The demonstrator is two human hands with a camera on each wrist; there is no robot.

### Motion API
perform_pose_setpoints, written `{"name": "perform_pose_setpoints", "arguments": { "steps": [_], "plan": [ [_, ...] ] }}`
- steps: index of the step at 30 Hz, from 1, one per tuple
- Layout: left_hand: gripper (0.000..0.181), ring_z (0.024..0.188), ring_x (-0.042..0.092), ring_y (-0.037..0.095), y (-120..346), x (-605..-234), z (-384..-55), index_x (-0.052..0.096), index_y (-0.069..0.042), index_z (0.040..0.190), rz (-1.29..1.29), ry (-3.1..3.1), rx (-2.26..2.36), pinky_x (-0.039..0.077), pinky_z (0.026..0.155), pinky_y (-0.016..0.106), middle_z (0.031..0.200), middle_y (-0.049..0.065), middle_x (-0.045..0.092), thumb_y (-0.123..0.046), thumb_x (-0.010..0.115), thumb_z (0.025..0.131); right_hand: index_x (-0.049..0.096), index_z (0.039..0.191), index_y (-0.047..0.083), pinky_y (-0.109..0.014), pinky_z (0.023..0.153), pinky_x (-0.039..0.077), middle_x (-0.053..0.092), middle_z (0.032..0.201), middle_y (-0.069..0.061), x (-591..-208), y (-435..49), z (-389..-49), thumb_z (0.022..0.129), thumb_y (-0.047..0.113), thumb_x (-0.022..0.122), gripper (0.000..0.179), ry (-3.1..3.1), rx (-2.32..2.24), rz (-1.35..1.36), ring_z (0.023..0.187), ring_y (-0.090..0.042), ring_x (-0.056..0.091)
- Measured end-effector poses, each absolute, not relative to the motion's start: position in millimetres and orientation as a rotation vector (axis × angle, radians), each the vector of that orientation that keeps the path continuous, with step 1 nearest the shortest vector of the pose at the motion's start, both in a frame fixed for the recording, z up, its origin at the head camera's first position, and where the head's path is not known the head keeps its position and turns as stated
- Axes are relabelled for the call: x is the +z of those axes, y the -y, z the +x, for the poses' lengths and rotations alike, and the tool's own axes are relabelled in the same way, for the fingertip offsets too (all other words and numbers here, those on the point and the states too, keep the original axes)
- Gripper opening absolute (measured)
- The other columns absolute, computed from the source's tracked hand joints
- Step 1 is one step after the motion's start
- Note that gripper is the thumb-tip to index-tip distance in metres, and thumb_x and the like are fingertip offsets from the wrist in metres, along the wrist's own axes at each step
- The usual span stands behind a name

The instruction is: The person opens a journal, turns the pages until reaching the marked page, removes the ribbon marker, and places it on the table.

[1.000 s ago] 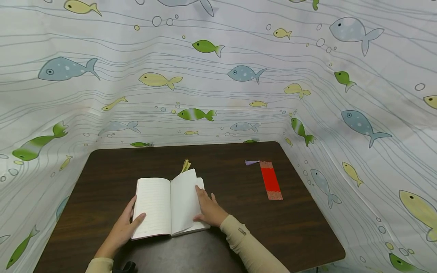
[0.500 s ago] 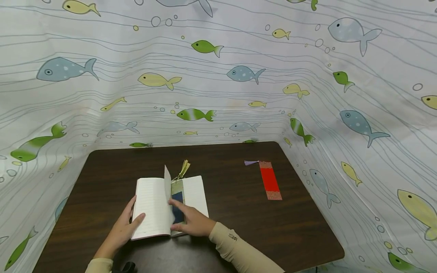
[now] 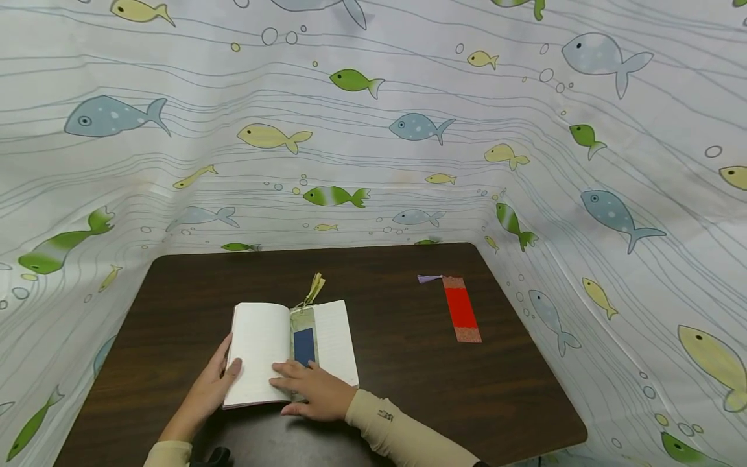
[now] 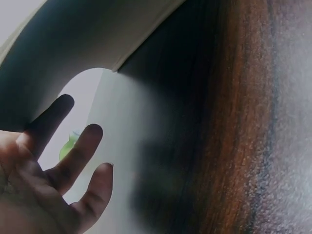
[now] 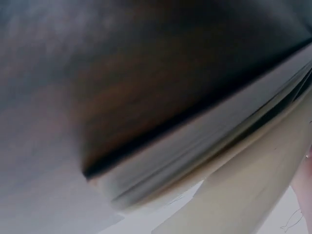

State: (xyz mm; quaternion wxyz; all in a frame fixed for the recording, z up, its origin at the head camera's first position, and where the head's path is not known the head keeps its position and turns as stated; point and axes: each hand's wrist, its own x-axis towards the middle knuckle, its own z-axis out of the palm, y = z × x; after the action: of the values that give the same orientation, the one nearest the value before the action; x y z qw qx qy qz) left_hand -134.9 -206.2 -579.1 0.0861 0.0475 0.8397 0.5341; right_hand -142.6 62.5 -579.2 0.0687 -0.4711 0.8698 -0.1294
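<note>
An open notebook (image 3: pixel 257 344) lies at the middle front of the table in the head view. My left hand (image 3: pixel 204 383) holds its left side, thumb on the page; in the left wrist view the fingers (image 4: pixel 80 158) spread beneath the notebook's shaded underside. Along the gutter on the right-hand page lies a pale green bookmark (image 3: pixel 304 344) with a dark blue block and a yellowish tassel at its top. My right hand (image 3: pixel 321 391), fingers extended, rests over the gutter and the bookmark's lower end, fingertips on the left page. Page edges (image 5: pixel 195 151) fill the right wrist view.
A red bookmark (image 3: pixel 462 308) with a purple tassel lies on the right part of the dark wooden table (image 3: pixel 397 285). A fish-patterned curtain (image 3: pixel 350 143) surrounds the table's back and sides. Something small and black (image 3: pixel 220 456) shows beside the left sleeve.
My right hand has turned a leaf from right to left, uncovering the green bookmark, and now rests lower over the gutter. The left hand keeps its hold.
</note>
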Motion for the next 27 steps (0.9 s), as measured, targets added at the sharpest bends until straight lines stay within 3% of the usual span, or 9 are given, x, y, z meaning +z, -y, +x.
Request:
{"name": "perform_pose_setpoints", "arguments": {
  "steps": [3,5,10,19,27],
  "plan": [
    [0.085,0.132,0.041,0.058,206.8,-579.5,-135.5,-0.001,-0.006,0.163,0.159,-2.570,1.497,0.042,0.094,0.066,0.154,0.042,0.026,-0.036,0.054,0.106,0.040,0.157,0.021,-0.048,0.115,0.034,0.028,0.166,0.002,-578.5,-63.6,-146.0,0.106,0.043,0.050,0.057,-2.658,-0.375,-1.382,0.152,-0.014,0.024],
    [0.088,0.137,0.033,0.059,207.1,-580.0,-135.8,-0.001,-0.005,0.163,0.168,-2.578,1.489,0.038,0.097,0.069,0.155,0.043,0.022,-0.034,0.058,0.105,0.042,0.156,0.020,-0.049,0.114,0.035,0.031,0.165,0.000,-578.1,-65.8,-149.1,0.106,0.041,0.051,0.055,-2.703,-0.353,-1.329,0.152,-0.018,0.027],
    [0.089,0.141,0.023,0.061,208.7,-581.8,-136.2,-0.002,-0.006,0.163,0.186,-2.544,1.540,0.030,0.101,0.074,0.157,0.042,0.016,-0.034,0.058,0.104,0.044,0.155,0.020,-0.053,0.113,0.035,0.031,0.165,-0.005,-582.8,-75.8,-158.0,0.104,0.042,0.056,0.057,-2.774,-0.238,-1.145,0.151,-0.026,0.029],
    [0.088,0.142,0.023,0.060,208.5,-583.3,-135.5,-0.002,-0.007,0.163,0.181,-2.519,1.563,0.029,0.102,0.074,0.156,0.043,0.018,-0.037,0.057,0.105,0.043,0.156,0.023,-0.059,0.112,0.034,0.030,0.166,0.000,-591.7,-95.9,-169.5,0.096,0.050,0.065,0.069,-2.779,-0.152,-0.996,0.152,-0.024,0.027],
    [0.090,0.143,0.020,0.060,207.3,-582.2,-135.6,-0.004,-0.008,0.163,0.155,-2.491,1.578,0.026,0.104,0.074,0.158,0.041,0.014,-0.037,0.058,0.105,0.055,0.147,0.018,-0.051,0.108,0.041,0.047,0.156,-0.005,-589.3,-101.0,-168.6,0.103,0.045,0.057,0.053,-2.915,-0.224,-0.897,0.145,-0.019,0.041]
  ]
}}
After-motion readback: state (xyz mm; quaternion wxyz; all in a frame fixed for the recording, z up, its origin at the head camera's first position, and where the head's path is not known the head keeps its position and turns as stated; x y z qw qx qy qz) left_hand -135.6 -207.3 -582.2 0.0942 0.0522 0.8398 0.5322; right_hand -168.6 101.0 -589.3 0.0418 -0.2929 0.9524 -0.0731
